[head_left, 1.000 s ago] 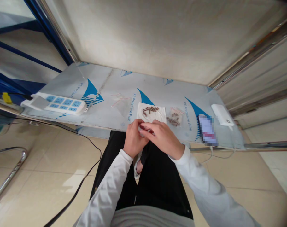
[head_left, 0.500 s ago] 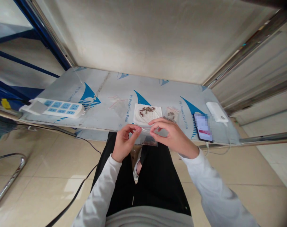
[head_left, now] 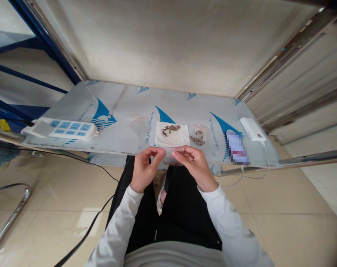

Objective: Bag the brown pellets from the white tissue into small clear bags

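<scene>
A small clear zip bag [head_left: 170,159] hangs at the table's front edge, its top edge pinched between my two hands. My left hand [head_left: 146,167] grips one upper corner with thumb and forefinger. On the other corner, my right hand [head_left: 194,163] is closed the same way. Just beyond lies a white folded cloth or tissue [head_left: 172,140] with several small brown metallic pieces [head_left: 170,129] on it. To its right, another clear bag [head_left: 199,134] holds or carries similar small pieces. What the held bag contains is hard to make out.
Flat clear bags [head_left: 136,124] lie left of the tissue on the film-covered table [head_left: 118,129]. A white power strip [head_left: 63,128] stands at the left. A phone [head_left: 236,147] and a white power bank [head_left: 252,129] with a cable are at the right.
My right hand has moved slightly left and closed on the bag's top edge, where its fingers were looser before. My left hand stays nearly in place.
</scene>
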`<state>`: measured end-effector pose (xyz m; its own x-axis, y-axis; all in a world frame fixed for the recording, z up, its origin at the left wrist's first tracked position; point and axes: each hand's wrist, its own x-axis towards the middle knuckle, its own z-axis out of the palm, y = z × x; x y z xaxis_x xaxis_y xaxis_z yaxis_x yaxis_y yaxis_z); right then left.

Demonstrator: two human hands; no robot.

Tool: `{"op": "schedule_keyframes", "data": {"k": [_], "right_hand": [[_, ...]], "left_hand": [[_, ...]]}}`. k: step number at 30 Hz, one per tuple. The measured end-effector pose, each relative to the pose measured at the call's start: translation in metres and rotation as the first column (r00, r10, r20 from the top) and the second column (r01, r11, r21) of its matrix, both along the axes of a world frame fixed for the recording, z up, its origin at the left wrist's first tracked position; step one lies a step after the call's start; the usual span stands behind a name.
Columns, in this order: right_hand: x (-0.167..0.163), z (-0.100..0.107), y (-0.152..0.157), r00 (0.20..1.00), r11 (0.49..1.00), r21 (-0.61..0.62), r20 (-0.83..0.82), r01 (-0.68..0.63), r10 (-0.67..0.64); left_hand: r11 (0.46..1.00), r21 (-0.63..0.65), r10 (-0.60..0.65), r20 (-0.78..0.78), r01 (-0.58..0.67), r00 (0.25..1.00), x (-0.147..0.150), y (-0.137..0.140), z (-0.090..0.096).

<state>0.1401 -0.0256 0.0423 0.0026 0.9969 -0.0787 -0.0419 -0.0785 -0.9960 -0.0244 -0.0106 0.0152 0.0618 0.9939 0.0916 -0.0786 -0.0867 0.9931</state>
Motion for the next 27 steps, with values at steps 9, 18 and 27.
{"op": "schedule_keyframes", "data": {"k": [9,18,27], "right_hand": [[-0.0066,-0.0054,-0.0011,0.995,0.994,0.052,-0.01,0.097,-0.097],[-0.0049,-0.0056,-0.0028,0.998,0.998,-0.018,-0.009,0.064,-0.064],[-0.0061,-0.0079,-0.008,0.992,0.995,0.091,0.118,0.04,-0.051]], "left_hand": [[1.0,0.006,0.011,-0.003,-0.011,1.0,0.0007,-0.0014,0.0011],[1.0,0.003,0.018,-0.101,-0.018,0.995,0.0003,0.0027,-0.0005],[0.992,-0.063,-0.111,-0.065,0.107,0.992,0.0042,0.0015,0.0037]]}}
